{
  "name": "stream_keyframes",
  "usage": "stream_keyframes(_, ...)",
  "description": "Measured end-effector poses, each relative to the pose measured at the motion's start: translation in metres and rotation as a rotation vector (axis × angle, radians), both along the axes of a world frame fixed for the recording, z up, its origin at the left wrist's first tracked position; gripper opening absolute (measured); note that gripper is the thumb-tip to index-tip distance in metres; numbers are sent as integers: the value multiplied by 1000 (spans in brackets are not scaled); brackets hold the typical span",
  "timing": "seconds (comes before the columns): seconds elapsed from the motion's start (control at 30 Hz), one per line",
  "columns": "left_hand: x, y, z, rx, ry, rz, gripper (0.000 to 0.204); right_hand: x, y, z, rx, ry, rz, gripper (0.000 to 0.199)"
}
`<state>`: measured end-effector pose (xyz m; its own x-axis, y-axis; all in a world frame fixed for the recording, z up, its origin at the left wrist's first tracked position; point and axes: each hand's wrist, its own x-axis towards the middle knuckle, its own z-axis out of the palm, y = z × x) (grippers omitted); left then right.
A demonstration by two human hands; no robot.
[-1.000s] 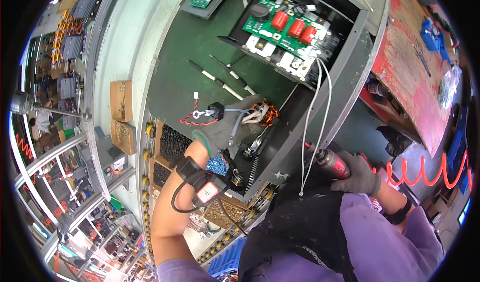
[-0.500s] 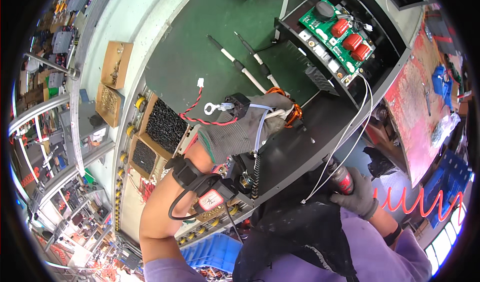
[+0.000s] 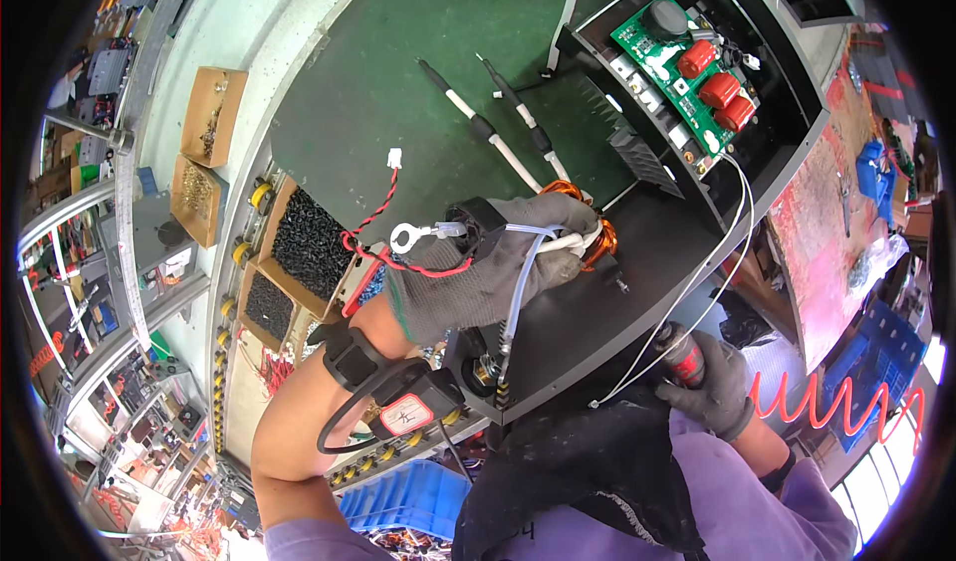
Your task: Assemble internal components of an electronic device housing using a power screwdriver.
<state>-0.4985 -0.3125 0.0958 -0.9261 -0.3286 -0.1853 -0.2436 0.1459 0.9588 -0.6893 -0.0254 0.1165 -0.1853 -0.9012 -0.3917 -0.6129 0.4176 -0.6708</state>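
My left hand (image 3: 518, 272), in a grey glove, is closed around a copper-wound coil (image 3: 603, 246) over the floor of a black metal chassis (image 3: 588, 317). Two white-sleeved leads (image 3: 508, 161) with dark ends run from the coil toward the green work surface. Across the glove lie a ring terminal (image 3: 405, 237), a twisted red-and-black wire and a white cable tie (image 3: 518, 292). A small white plug (image 3: 394, 158) ends the twisted wire. Lower right, my gloved right hand (image 3: 719, 392) grips a red-and-black power screwdriver (image 3: 681, 355), its tip pointing up-left near thin white wires (image 3: 687, 312).
A green circuit board (image 3: 665, 63) with red capacitors sits in the chassis's far right part. To the left are cartons of black screws (image 3: 311, 242) and smaller boxes of metal parts (image 3: 199, 203). A red coiled hose (image 3: 827, 402) hangs at right; a blue crate (image 3: 413, 496) stands below.
The view has shifted slightly, and the chassis appears a little further right. My left hand stays on the coil, turned slightly; my right hand still holds the screwdriver.
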Motion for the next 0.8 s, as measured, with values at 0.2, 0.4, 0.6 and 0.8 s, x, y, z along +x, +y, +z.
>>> stream_keyframes(0.2,-3,2,-6,118,-21,-12,30,-1,1,1,45,12,24,66)
stream_keyframes(0.4,-4,3,1,196,-136,-96,35,0,2,-1,81,-48,-9,63)
stream_keyframes(0.6,-8,2,14,-16,-143,-193,35,0,-1,-2,14,19,-3,58)
stream_keyframes(0.8,-6,12,9,-62,-93,-167,37,-5,-5,-2,-18,50,23,61)
